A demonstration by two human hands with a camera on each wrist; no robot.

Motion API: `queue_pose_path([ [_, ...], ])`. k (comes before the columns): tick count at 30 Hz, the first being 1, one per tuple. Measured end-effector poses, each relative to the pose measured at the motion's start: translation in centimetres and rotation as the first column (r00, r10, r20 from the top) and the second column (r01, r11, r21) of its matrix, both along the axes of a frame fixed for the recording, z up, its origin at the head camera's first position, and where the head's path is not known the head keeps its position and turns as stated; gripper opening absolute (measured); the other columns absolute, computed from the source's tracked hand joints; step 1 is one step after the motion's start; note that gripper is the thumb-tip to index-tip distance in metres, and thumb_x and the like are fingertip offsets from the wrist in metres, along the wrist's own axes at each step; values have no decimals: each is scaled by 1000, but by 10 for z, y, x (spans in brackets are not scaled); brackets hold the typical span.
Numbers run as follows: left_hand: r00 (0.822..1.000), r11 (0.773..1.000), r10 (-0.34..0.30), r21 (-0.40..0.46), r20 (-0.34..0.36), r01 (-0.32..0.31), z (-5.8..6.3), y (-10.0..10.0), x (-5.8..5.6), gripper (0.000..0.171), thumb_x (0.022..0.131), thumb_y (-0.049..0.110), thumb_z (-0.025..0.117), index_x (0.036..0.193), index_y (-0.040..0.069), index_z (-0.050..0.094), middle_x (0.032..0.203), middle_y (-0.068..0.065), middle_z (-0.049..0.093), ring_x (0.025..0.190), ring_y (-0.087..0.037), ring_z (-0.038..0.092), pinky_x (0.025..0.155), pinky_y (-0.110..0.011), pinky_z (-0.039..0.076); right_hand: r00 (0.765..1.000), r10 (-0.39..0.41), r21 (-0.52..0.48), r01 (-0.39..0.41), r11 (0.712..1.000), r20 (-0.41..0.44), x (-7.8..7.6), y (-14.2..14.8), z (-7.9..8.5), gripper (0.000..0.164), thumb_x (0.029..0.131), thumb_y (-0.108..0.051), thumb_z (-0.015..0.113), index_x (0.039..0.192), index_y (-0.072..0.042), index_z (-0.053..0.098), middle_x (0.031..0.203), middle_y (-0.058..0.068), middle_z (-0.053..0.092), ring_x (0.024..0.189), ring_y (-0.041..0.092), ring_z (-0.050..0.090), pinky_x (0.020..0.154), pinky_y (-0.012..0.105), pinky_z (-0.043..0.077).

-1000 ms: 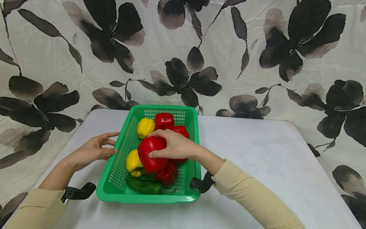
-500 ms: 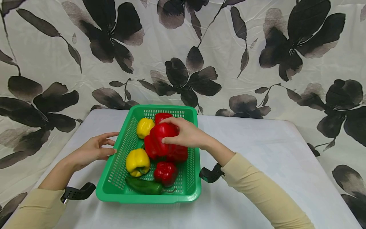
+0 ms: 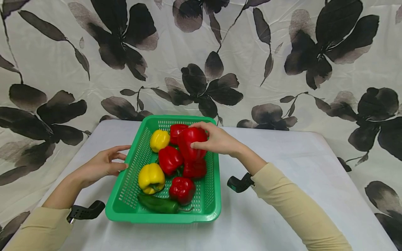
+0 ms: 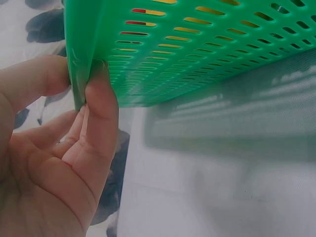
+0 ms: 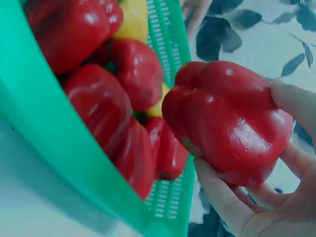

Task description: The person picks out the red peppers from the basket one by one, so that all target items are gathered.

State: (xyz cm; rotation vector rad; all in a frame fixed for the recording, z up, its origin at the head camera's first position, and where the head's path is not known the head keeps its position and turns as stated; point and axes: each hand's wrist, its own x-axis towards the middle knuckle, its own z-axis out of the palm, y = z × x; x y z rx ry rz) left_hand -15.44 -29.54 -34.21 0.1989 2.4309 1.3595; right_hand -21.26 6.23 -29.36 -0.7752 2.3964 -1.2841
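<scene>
A red bell pepper point(image 3: 190, 142) is gripped by my right hand point(image 3: 220, 140) above the right side of the green basket point(image 3: 163, 218). The right wrist view shows thumb and fingers around this red bell pepper point(image 5: 232, 123), held up beside the other peppers. My left hand point(image 3: 102, 164) pinches the basket's left rim. In the left wrist view the rim point(image 4: 81, 54) lies between thumb and fingers. Inside the basket are several other red bell peppers point(image 3: 170, 160), two yellow bell peppers point(image 3: 151, 178) and a long green pepper point(image 3: 158, 203) near the front.
The basket stands on a white-covered table point(image 3: 276, 174), left of its middle. Behind the table hangs a pale cloth point(image 3: 251, 42) with dark flowers. A black wrist strap point(image 3: 240, 183) sits on the right wrist, another black strap point(image 3: 86, 211) on the left.
My right hand has carried the red bell pepper from the basket's middle toward the back right, uncovering the front yellow pepper and a red one. The left hand and basket stay in place.
</scene>
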Motion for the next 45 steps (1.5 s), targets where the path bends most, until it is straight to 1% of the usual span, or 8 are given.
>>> queue_pose_path([
  [4, 1000, 1000, 0, -1, -1, 0, -1, -1, 0, 76, 87, 16, 61, 146, 3, 16, 121, -27, 46, 89, -24, 60, 74, -37, 54, 1000, -26, -12, 26, 1000, 11, -5, 10, -1, 54, 83, -23, 66, 132, -20, 44, 119, 2, 51, 105, 21, 52, 75, 32, 54],
  [9, 1000, 1000, -1, 5, 7, 1, -2, -2, -1, 77, 87, 17, 61, 146, 3, 15, 122, -27, 45, 89, -23, 61, 74, -36, 54, 997, -81, 6, 81, 997, 7, -10, 20, 0, 53, 83, -24, 66, 131, -21, 45, 120, 2, 49, 105, 22, 51, 75, 33, 54],
  [17, 1000, 1000, -2, 5, 17, 2, -3, -1, -1, 77, 87, 17, 61, 146, 2, 15, 122, -27, 44, 88, -23, 61, 74, -36, 54, 990, -137, 23, 138, 990, -12, -19, 35, 0, 55, 83, -25, 66, 133, -20, 44, 122, 3, 49, 105, 25, 51, 75, 35, 53],
  [26, 1000, 1000, 1, 5, 2, -1, -3, -1, -1, 75, 87, 16, 61, 146, 1, 16, 121, -27, 45, 87, -23, 60, 73, -35, 54, 984, -178, 0, 178, 984, 12, -30, 52, -6, 57, 84, -23, 64, 136, -16, 40, 126, 7, 47, 106, 29, 52, 77, 37, 53],
  [30, 1000, 1000, 2, 8, 8, -2, -2, -1, 0, 75, 87, 16, 61, 146, 1, 16, 121, -27, 44, 87, -24, 61, 73, -35, 54, 977, -212, -6, 212, 977, 12, -35, 58, -8, 58, 84, -24, 65, 136, -16, 40, 126, 7, 47, 106, 28, 52, 77, 38, 53],
  [34, 1000, 1000, 0, 6, 12, 0, -2, -1, 0, 76, 87, 16, 61, 146, 2, 16, 122, -28, 44, 88, -24, 61, 73, -35, 54, 970, -244, 0, 244, 970, 1, -38, 63, -10, 58, 84, -24, 65, 136, -16, 40, 128, 8, 46, 109, 28, 49, 79, 40, 53],
  [40, 1000, 1000, 4, -2, 6, -4, -1, -1, 0, 75, 87, 16, 61, 146, 2, 16, 122, -28, 44, 88, -24, 60, 73, -35, 54, 967, -256, -11, 256, 967, 16, -42, 68, -14, 60, 84, -21, 64, 137, -12, 38, 130, 12, 45, 114, 30, 45, 83, 43, 52],
  [45, 1000, 1000, 5, -4, 1, -5, -1, -1, 0, 75, 87, 16, 61, 146, 2, 16, 122, -28, 44, 88, -24, 61, 73, -36, 54, 954, -299, 3, 299, 954, 16, -48, 74, -19, 61, 85, -23, 64, 138, -12, 37, 131, 12, 45, 115, 31, 46, 84, 44, 51],
])
